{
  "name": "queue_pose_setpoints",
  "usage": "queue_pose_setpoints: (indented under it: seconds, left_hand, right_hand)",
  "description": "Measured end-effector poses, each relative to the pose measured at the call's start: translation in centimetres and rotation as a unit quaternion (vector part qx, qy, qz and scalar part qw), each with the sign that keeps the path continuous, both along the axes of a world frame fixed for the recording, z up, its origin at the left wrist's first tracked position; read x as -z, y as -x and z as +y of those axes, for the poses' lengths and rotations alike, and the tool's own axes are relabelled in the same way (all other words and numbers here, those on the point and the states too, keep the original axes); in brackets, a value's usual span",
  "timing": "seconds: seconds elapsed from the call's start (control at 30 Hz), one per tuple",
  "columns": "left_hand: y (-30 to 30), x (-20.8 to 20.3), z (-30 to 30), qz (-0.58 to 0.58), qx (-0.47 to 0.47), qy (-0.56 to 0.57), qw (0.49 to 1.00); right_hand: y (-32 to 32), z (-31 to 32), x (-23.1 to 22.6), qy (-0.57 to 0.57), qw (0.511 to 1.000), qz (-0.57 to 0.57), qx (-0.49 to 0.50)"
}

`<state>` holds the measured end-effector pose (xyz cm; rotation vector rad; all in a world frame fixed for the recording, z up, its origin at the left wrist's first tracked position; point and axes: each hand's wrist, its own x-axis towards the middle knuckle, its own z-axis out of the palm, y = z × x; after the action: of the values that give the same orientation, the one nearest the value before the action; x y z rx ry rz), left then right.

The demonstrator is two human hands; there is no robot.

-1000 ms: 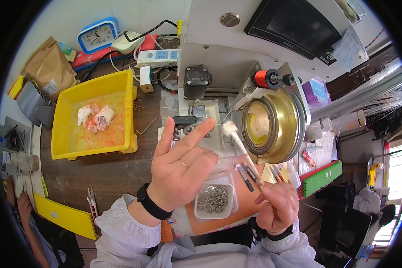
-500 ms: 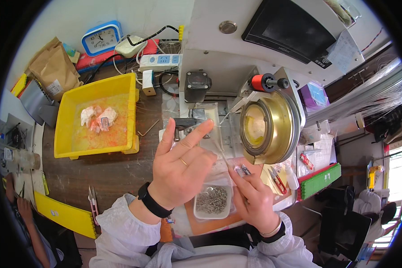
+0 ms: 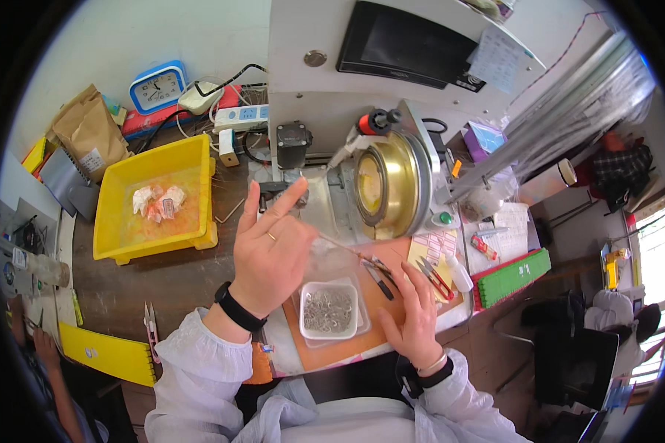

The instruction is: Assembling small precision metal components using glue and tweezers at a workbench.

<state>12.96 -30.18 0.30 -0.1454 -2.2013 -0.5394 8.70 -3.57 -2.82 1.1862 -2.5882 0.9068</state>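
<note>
Cluttered and brown, the counter [image 3: 162,284] in the head view carries a yellow tray [image 3: 155,203] at the left, a grey machine [image 3: 325,103] at the back with a brass drum [image 3: 388,184] on its front, and an orange mat [image 3: 380,310] just before the person. On the mat stands a small clear tub [image 3: 329,310] full of little metal hooks. The left hand [image 3: 270,255] hangs raised above the tub, fingers spread wide and gripping nothing that shows, though a thin pale strand [image 3: 340,244] seems to run from it toward the right. The right hand [image 3: 414,314] rests low on the mat beside the tub, fingers loosely curled by a dark pen-like tool [image 3: 380,279]; whether it pinches anything I cannot tell. Red-handled snips [image 3: 436,279] lie just right of it. By my judgement the step in hand is fetching a tool or a hook, and the next move calls for a fine, steady pinch.
</note>
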Motion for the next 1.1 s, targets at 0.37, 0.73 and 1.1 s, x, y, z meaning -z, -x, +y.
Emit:
queue_pose_setpoints:
  seconds: [0.37, 0.73, 1.1]
  left_hand:
    - [-0.2, 0.0, -0.7, -0.004, 0.002, 0.021, 1.0]
    - [0.2, 0.3, 0.1, -0.001, -0.024, 0.017, 1.0]
    - [0.0, 0.8, 0.1, -0.034, -0.039, 0.017, 0.999]
  right_hand:
    - [0.7, -0.3, 1.2, -0.03, 0.999, 0.006, 0.031]
    - [0.4, 0.3, 1.0, -0.003, 0.999, -0.013, 0.038]
    - [0.5, 1.4, 1.8, 0.081, 0.996, -0.017, 0.024]
